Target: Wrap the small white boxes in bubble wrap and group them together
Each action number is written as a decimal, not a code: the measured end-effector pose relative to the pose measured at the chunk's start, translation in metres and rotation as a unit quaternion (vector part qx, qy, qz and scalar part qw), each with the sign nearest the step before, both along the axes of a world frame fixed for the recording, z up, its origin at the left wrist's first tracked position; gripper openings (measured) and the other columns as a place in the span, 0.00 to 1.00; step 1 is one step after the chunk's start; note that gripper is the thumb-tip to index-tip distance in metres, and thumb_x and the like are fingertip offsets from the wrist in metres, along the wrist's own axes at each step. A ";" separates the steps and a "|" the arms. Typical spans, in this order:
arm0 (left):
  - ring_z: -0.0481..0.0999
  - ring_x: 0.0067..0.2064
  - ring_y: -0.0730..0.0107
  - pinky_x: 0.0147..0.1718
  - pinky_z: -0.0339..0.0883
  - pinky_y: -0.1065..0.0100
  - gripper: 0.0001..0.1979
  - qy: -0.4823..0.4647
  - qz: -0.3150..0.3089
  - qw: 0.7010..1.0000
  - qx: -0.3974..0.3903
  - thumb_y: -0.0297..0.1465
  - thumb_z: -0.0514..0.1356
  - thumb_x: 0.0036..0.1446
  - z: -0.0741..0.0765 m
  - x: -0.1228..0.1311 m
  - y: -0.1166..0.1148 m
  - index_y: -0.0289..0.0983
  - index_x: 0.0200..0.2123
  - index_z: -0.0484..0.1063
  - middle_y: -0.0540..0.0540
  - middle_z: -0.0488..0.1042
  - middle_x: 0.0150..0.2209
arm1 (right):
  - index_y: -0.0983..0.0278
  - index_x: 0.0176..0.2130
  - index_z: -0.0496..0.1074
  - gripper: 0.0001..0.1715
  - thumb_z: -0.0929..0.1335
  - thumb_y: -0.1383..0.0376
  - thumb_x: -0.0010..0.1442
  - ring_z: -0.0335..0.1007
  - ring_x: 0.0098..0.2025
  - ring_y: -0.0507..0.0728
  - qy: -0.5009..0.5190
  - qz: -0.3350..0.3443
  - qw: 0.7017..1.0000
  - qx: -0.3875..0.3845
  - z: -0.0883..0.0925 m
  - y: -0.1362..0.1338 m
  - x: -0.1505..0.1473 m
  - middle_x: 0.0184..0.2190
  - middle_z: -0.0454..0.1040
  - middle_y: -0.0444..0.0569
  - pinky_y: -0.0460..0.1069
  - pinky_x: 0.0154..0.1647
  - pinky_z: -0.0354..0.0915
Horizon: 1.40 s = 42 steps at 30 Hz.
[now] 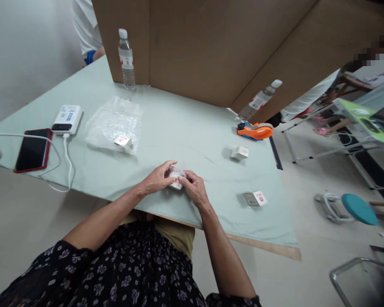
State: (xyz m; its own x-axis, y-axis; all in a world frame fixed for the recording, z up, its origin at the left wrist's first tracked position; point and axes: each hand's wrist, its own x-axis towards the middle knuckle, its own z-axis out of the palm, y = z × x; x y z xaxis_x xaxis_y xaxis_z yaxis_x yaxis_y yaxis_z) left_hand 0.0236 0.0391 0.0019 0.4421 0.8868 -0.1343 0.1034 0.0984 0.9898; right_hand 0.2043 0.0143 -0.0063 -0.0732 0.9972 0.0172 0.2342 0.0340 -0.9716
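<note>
My left hand [158, 177] and my right hand [194, 186] meet near the front edge of the pale green table [185, 128]. Both pinch a small white box wrapped in clear plastic [176, 178], held just above the tabletop. A similar small white box with a red mark [255, 198] lies to the right of my hands. Another small box [239, 152] sits farther back on the right. A third one [123, 140] rests on a sheet of bubble wrap [113, 123] at the left.
An orange tape dispenser [255, 131] and a tilted water bottle [259, 100] are at the back right. An upright bottle [126, 59] stands against cardboard panels [205, 47]. A power bank [67, 120] and a red phone [33, 150] lie left. Another person's sleeve [86, 25] shows behind.
</note>
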 end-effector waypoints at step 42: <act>0.70 0.41 0.68 0.41 0.64 0.66 0.38 -0.030 -0.039 0.999 -0.022 0.29 0.60 0.50 -0.003 -0.001 0.005 0.33 0.65 0.57 0.46 0.70 0.42 | 0.59 0.35 0.77 0.08 0.69 0.58 0.60 0.73 0.48 0.59 -0.108 -0.008 0.981 0.160 0.011 0.020 0.006 0.42 0.78 0.51 0.56 0.51 0.67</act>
